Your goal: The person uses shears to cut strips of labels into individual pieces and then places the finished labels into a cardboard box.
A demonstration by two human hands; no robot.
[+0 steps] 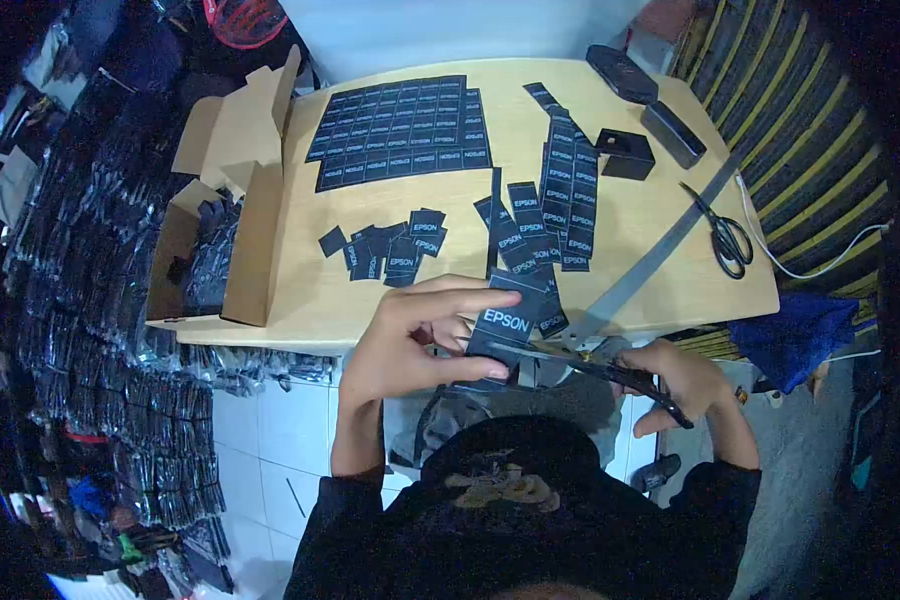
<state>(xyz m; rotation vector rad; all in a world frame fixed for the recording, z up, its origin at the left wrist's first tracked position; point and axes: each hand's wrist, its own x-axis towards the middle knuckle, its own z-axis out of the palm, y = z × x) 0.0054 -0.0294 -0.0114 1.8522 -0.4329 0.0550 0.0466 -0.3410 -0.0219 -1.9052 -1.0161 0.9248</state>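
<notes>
Between the thumb and fingers of my left hand (410, 335) is a black label strip (506, 318) printed EPSON in white. My right hand (685, 380) grips a pair of black-handled scissors (615, 372), whose blades lie across the strip below the lettering. Just beyond my hands, several narrow EPSON strips (525, 225) overlap on the table, alongside longer strips (570, 195). Small cut labels (395, 245) lie in a loose pile beyond my left hand.
Uncut label sheets (400, 130) lie at the back of the table (310, 260). An open cardboard box (250, 250) with dark packets stands left. Towards the right are a long ruler (660, 250), second scissors (727, 240), a black box (625, 155) and a blue cloth (795, 335).
</notes>
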